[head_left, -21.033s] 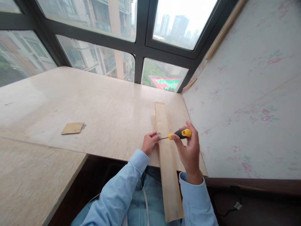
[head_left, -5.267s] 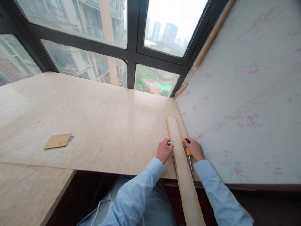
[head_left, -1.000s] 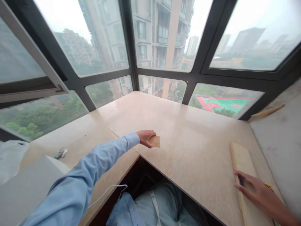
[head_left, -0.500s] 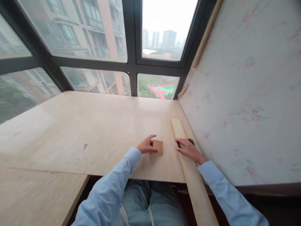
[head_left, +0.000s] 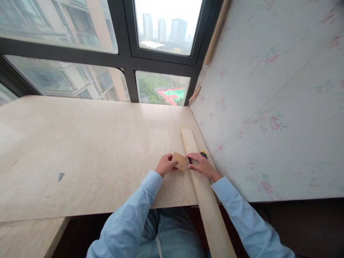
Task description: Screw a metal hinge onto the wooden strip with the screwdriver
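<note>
My left hand [head_left: 166, 165] grips a small flat brown square piece [head_left: 179, 161] by its left edge, thumb on top. The piece is tilted, its right corner close to the fingers of my right hand [head_left: 200, 165]. That hand rests over a long pale wooden plank [head_left: 191, 141] and pinches a small dark-red and silver item [head_left: 189, 161], mostly hidden by the fingers. Just behind the right hand, a yellow-and-black object [head_left: 203, 154] lies partly covered, close to the wall.
Screws [head_left: 60, 176] lie on the left of the pale ledge [head_left: 107, 143]. The plank overhangs the ledge's front edge on my right. A flowered wall [head_left: 255, 107] bounds the right side, and dark-framed windows [head_left: 125, 50] stand behind the ledge.
My left hand has closed firmly on the brown piece, turned it and brought it right beside my right hand. The view has shifted to the right.
</note>
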A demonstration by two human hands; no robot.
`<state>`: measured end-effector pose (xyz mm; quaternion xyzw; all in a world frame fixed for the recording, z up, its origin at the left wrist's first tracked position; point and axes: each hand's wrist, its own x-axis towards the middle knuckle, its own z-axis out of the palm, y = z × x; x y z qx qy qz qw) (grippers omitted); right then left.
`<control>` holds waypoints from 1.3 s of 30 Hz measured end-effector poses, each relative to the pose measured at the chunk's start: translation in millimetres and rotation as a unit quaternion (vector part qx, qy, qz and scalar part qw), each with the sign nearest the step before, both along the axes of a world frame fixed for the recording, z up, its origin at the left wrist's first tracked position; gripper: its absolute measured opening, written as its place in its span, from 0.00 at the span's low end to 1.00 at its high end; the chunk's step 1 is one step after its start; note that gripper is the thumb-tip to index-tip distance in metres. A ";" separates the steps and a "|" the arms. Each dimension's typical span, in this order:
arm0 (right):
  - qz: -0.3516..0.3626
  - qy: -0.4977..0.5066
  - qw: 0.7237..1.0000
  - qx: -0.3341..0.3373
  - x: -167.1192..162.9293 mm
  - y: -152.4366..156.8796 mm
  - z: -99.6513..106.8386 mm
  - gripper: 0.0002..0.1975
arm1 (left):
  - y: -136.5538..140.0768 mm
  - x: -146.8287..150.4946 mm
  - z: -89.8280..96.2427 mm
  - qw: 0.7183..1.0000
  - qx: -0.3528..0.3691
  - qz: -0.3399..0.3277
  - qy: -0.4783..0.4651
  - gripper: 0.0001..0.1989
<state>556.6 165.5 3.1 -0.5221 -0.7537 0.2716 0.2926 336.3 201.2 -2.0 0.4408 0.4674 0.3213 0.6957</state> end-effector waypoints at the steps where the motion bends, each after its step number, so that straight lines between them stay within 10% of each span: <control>1: -0.001 0.004 1.000 0.000 0.0 0.2 -0.4 0.24 | -1.4 3.5 -0.3 1.000 -0.008 0.009 0.002 0.09; 21: 0.026 -0.007 1.000 0.007 1.9 5.9 -5.0 0.25 | -41.1 62.0 -12.8 0.943 -0.098 0.283 -0.148 0.12; 39: 0.018 -0.001 1.000 0.016 1.8 3.7 -12.4 0.27 | -43.2 74.6 -13.5 0.942 -0.055 0.310 -0.119 0.18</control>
